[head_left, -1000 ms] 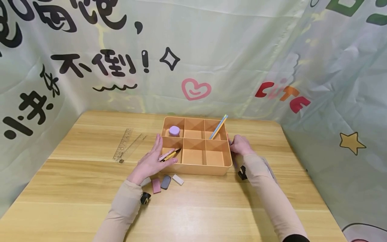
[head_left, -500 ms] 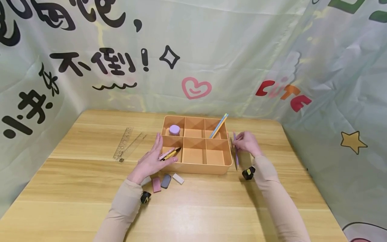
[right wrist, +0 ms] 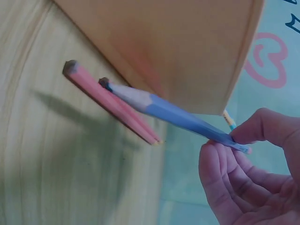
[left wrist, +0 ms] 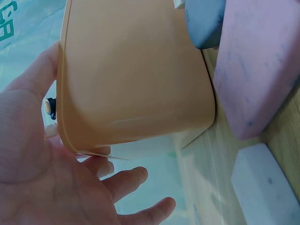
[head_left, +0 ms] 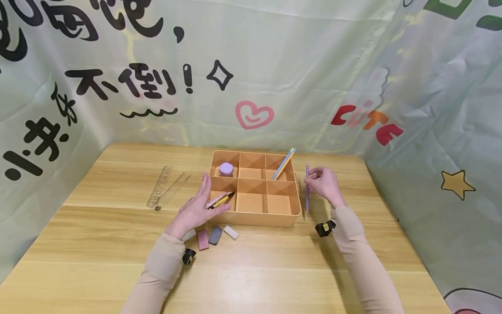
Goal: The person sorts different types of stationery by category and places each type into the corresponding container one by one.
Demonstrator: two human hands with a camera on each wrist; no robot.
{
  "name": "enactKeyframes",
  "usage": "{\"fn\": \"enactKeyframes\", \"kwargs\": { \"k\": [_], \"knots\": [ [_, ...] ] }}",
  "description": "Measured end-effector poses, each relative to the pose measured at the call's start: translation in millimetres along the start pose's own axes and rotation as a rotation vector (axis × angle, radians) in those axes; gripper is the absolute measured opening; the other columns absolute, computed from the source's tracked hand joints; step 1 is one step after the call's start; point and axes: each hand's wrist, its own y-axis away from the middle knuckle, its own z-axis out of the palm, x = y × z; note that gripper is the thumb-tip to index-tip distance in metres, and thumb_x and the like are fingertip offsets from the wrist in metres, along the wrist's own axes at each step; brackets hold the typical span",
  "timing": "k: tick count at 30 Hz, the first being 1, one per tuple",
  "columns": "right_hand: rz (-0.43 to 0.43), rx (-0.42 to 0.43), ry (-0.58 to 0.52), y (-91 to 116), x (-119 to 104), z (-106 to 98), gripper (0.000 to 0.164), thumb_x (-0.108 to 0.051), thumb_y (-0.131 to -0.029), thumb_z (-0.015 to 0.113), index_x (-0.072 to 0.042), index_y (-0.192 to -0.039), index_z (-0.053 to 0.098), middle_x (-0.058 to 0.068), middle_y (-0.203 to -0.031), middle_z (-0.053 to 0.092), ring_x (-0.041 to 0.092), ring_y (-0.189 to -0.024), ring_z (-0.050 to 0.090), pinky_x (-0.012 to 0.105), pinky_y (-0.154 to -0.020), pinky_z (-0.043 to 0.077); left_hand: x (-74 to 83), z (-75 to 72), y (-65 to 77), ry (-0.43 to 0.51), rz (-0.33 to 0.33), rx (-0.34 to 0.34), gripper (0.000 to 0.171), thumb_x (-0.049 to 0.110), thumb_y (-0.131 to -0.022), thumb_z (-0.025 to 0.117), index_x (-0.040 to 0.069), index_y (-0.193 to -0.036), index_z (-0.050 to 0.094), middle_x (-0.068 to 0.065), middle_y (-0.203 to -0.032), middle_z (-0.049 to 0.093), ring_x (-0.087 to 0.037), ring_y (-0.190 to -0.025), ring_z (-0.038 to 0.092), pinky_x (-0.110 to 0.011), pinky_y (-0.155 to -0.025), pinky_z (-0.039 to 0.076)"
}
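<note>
My right hand [head_left: 324, 184] pinches a purple pencil [head_left: 307, 196] just right of the orange divided box [head_left: 251, 219]. In the right wrist view the pencil [right wrist: 183, 118] looks bluish, with thumb and fingertips near its end and its sharpened tip over the table. Below it, a red pencil [right wrist: 110, 101] lies beside the box wall. My left hand [head_left: 196, 208] rests against the box's front left corner, fingers stretched along the side. The left wrist view has the thumb at the rim of the box [left wrist: 136, 70] and the other fingers extended.
The box holds a purple-lidded jar [head_left: 226, 169], two upright pencils [head_left: 283, 165], and a yellow pencil [head_left: 222, 200] with a pink one. A pink eraser [head_left: 202, 240], grey-blue eraser [head_left: 215, 236] and white eraser [head_left: 231, 232] lie in front. A clear ruler [head_left: 158, 187] lies left.
My right hand has drawn the purple pencil out from beside the box, lifted it and shifted slightly right. The left hand and box stay where they were.
</note>
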Motion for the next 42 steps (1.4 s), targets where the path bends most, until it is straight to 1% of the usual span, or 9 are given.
{"fn": "enactKeyframes", "kwargs": {
  "k": [3, 7, 14, 19, 23, 27, 31, 36, 42],
  "knots": [
    [-0.038, 0.048, -0.01, 2.3, -1.9, -3.2, 0.034, -0.004, -0.086, 0.061, 0.01, -0.117, 0.06, 0.011, -0.087, 0.069, 0.011, -0.063, 0.068, 0.037, -0.071, 0.063, 0.0, 0.0, -0.3, 0.003, -0.002, 0.0, 0.11, 0.061, -0.092, 0.061, 0.019, -0.16, -0.015, 0.006, -0.165, -0.027, -0.051, -0.144, 0.036, -0.067, -0.114, 0.032],
    [-0.085, 0.103, -0.071, 5.4, -5.4, -9.2, 0.033, -0.001, -0.085, 0.06, 0.012, -0.115, 0.061, 0.009, -0.083, 0.068, 0.007, -0.06, 0.067, 0.025, -0.062, 0.06, -0.1, -0.2, -0.8, 0.005, 0.0, 0.0, 0.111, 0.062, -0.092, 0.061, 0.019, -0.16, -0.015, 0.007, -0.165, -0.027, -0.05, -0.145, 0.034, -0.067, -0.116, 0.029],
    [-0.14, 0.183, -0.241, 5.8, -13.4, -15.4, 0.032, 0.003, -0.086, 0.059, 0.013, -0.116, 0.06, -0.013, -0.071, 0.061, -0.001, -0.058, 0.063, 0.023, -0.061, 0.06, -0.4, -0.6, -0.7, 0.003, 0.005, 0.004, 0.113, 0.065, -0.09, 0.061, 0.017, -0.16, -0.014, 0.006, -0.166, -0.026, -0.051, -0.144, 0.036, -0.067, -0.115, 0.03],
    [-0.176, 0.231, -0.303, 9.6, -22.2, -18.1, 0.032, 0.002, -0.086, 0.059, 0.012, -0.117, 0.06, -0.017, -0.071, 0.062, 0.0, -0.06, 0.064, 0.019, -0.061, 0.058, -0.1, -0.3, 0.1, 0.01, 0.011, 0.006, 0.113, 0.064, -0.09, 0.061, 0.016, -0.16, -0.013, 0.005, -0.166, -0.026, -0.049, -0.143, 0.038, -0.068, -0.118, 0.024],
    [-0.202, 0.251, -0.385, 12.5, -30.1, -20.2, 0.026, 0.004, -0.087, 0.06, 0.01, -0.113, 0.058, -0.015, -0.073, 0.064, 0.001, -0.061, 0.065, 0.02, -0.062, 0.059, -0.1, 0.3, 0.2, 0.009, 0.011, 0.006, 0.112, 0.064, -0.091, 0.061, 0.016, -0.16, -0.012, 0.005, -0.166, -0.026, -0.048, -0.143, 0.04, -0.067, -0.119, 0.022],
    [-0.239, 0.289, -0.469, 12.8, -37.0, -22.1, 0.019, 0.005, -0.088, 0.06, 0.001, -0.106, 0.059, -0.011, -0.076, 0.067, 0.003, -0.06, 0.066, 0.021, -0.062, 0.059, -0.6, 0.8, 0.1, 0.006, 0.009, 0.008, 0.113, 0.065, -0.091, 0.06, 0.014, -0.161, -0.011, 0.004, -0.166, -0.026, -0.048, -0.142, 0.041, -0.067, -0.118, 0.024],
    [-0.273, 0.323, -0.561, 10.6, -42.0, -22.5, 0.019, 0.007, -0.087, 0.06, -0.005, -0.101, 0.06, -0.008, -0.075, 0.068, 0.005, -0.059, 0.066, 0.02, -0.063, 0.059, -0.8, 1.2, 0.2, 0.008, 0.008, 0.007, 0.113, 0.066, -0.09, 0.06, 0.013, -0.161, -0.01, 0.004, -0.166, -0.025, -0.047, -0.141, 0.043, -0.066, -0.119, 0.023],
    [-0.29, 0.345, -0.653, 8.5, -47.3, -21.2, 0.018, 0.007, -0.088, 0.063, -0.004, -0.101, 0.06, -0.006, -0.076, 0.069, 0.005, -0.061, 0.068, 0.02, -0.064, 0.059, -0.3, 1.4, 0.2, 0.01, 0.006, 0.004, 0.112, 0.064, -0.091, 0.061, 0.016, -0.16, -0.012, 0.004, -0.167, -0.025, -0.047, -0.141, 0.042, -0.066, -0.119, 0.023],
    [-0.327, 0.347, -0.721, 4.5, -52.1, -17.5, 0.018, 0.008, -0.089, 0.064, -0.002, -0.102, 0.059, -0.005, -0.079, 0.069, 0.006, -0.064, 0.07, 0.024, -0.067, 0.061, 0.0, 1.1, 0.6, 0.01, 0.007, 0.005, 0.112, 0.064, -0.091, 0.061, 0.016, -0.16, -0.012, 0.004, -0.167, -0.025, -0.047, -0.141, 0.043, -0.067, -0.12, 0.022]
  ]
}}
